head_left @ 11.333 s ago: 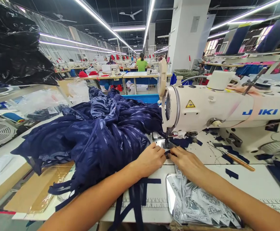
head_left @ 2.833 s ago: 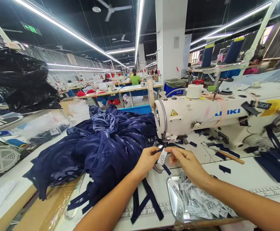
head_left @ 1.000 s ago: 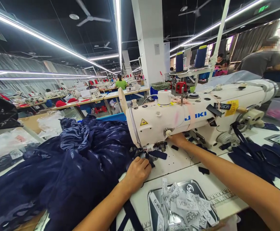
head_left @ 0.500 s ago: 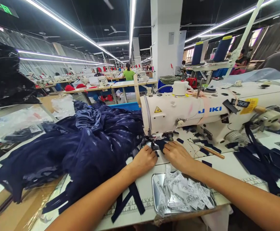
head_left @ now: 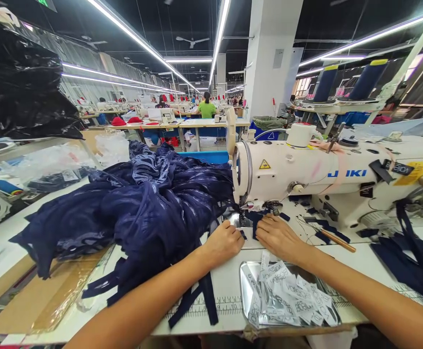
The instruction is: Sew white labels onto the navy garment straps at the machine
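At the presser foot of a white sewing machine (head_left: 262,169), my left hand (head_left: 224,245) is closed, fingers curled, with a small dark bit of cloth at its fingertips. To the right of the needle, my right hand (head_left: 279,237) pinches a navy fabric piece (head_left: 255,222); its fingers cover part of the cloth. Left of the machine lies a big heap of navy garments (head_left: 138,213), whose straps hang toward the front edge. Below my right hand stands a metal tray (head_left: 246,269) full of white printed labels (head_left: 287,295).
A wooden-handled tool (head_left: 338,241) and navy scraps lie right of the needle. More navy strips (head_left: 400,261) are at the far right. Cardboard (head_left: 47,305) lies at the left, below a black plastic bag (head_left: 22,82). Thread cones (head_left: 366,82) stand behind. A person in green (head_left: 207,110) sits farther back.
The camera view has turned left, so everything appears shifted to the right. Both hands stay at the needle area with the navy fabric, in nearly the same pose.
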`<state>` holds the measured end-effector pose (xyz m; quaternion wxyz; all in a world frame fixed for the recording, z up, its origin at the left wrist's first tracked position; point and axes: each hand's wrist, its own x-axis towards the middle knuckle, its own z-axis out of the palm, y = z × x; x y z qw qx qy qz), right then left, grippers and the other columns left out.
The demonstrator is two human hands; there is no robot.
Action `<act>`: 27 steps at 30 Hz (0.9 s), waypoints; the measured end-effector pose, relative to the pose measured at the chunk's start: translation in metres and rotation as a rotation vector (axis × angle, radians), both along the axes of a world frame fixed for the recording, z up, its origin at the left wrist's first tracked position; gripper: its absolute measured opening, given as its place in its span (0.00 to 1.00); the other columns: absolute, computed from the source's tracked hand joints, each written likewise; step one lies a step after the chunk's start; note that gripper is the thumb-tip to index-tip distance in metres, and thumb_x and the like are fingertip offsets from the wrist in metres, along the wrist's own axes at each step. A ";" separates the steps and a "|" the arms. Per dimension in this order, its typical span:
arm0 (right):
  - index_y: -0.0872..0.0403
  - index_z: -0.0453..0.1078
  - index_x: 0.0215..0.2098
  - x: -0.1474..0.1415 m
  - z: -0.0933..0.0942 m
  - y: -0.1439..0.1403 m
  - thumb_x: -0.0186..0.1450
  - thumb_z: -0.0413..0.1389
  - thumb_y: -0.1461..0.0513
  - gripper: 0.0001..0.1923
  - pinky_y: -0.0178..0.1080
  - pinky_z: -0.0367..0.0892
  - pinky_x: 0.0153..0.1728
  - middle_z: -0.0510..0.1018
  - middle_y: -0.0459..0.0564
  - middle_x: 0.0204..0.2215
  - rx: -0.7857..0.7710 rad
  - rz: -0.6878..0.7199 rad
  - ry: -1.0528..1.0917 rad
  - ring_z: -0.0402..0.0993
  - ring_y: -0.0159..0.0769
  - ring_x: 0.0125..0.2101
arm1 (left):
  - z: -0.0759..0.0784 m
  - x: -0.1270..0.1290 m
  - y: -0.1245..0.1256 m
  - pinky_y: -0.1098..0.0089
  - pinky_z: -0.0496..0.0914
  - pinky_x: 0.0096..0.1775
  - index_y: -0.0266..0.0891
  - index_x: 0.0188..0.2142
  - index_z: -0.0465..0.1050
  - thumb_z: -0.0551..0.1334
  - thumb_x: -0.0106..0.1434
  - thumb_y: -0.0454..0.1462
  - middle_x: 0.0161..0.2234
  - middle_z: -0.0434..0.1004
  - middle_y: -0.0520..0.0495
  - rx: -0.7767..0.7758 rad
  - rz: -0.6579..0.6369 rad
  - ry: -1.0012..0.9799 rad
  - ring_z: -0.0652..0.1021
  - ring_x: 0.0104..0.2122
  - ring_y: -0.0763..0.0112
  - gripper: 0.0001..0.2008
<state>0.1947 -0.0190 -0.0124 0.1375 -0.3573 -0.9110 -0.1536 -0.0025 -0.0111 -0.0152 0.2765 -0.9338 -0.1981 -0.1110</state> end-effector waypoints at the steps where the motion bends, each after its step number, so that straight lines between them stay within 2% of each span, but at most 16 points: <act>1: 0.56 0.66 0.23 -0.005 0.001 -0.001 0.61 0.45 0.70 0.12 0.41 0.58 0.36 0.69 0.50 0.25 -0.013 -0.037 0.018 0.63 0.36 0.29 | 0.000 0.000 0.000 0.67 0.56 0.28 0.32 0.26 0.66 0.53 0.60 0.28 0.22 0.69 0.47 -0.002 0.000 -0.005 0.69 0.23 0.69 0.08; 5: 0.55 0.63 0.21 -0.022 0.004 0.005 0.57 0.46 0.70 0.10 0.38 0.60 0.34 0.69 0.49 0.26 -0.215 -0.152 0.188 0.64 0.35 0.29 | -0.002 -0.003 0.000 0.67 0.56 0.28 0.33 0.25 0.65 0.51 0.60 0.27 0.21 0.68 0.47 0.012 0.012 -0.050 0.69 0.22 0.70 0.09; 8: 0.54 0.62 0.20 -0.027 0.002 0.014 0.57 0.47 0.69 0.10 0.38 0.61 0.35 0.69 0.48 0.26 -0.379 -0.170 0.345 0.65 0.35 0.30 | -0.003 -0.007 0.000 0.67 0.57 0.27 0.33 0.26 0.65 0.49 0.60 0.26 0.20 0.67 0.48 0.066 0.025 -0.118 0.68 0.21 0.70 0.10; 10: 0.54 0.61 0.20 -0.027 -0.002 0.017 0.58 0.46 0.68 0.10 0.38 0.62 0.35 0.70 0.48 0.27 -0.434 -0.162 0.422 0.66 0.35 0.32 | -0.004 -0.008 0.000 0.67 0.57 0.27 0.32 0.27 0.66 0.49 0.61 0.27 0.20 0.67 0.48 0.096 0.011 -0.153 0.68 0.21 0.70 0.10; 16: 0.53 0.61 0.21 -0.024 -0.008 0.017 0.59 0.45 0.67 0.10 0.40 0.61 0.35 0.70 0.49 0.28 -0.486 -0.157 0.490 0.65 0.36 0.32 | -0.005 -0.004 0.004 0.68 0.57 0.27 0.31 0.28 0.67 0.49 0.61 0.27 0.20 0.67 0.49 0.102 -0.079 -0.131 0.68 0.21 0.71 0.10; 22: 0.53 0.59 0.20 -0.022 -0.006 0.017 0.59 0.44 0.66 0.10 0.40 0.61 0.36 0.69 0.48 0.26 -0.515 -0.129 0.480 0.64 0.36 0.31 | -0.005 -0.002 0.004 0.67 0.57 0.28 0.30 0.31 0.67 0.49 0.62 0.28 0.21 0.68 0.48 0.032 -0.038 -0.060 0.69 0.22 0.71 0.09; 27: 0.53 0.58 0.20 -0.023 -0.007 0.017 0.59 0.44 0.66 0.10 0.40 0.61 0.34 0.69 0.48 0.26 -0.494 -0.159 0.480 0.64 0.36 0.31 | -0.006 -0.002 0.003 0.67 0.57 0.27 0.30 0.30 0.66 0.50 0.61 0.28 0.21 0.67 0.48 0.013 -0.039 -0.037 0.69 0.21 0.70 0.08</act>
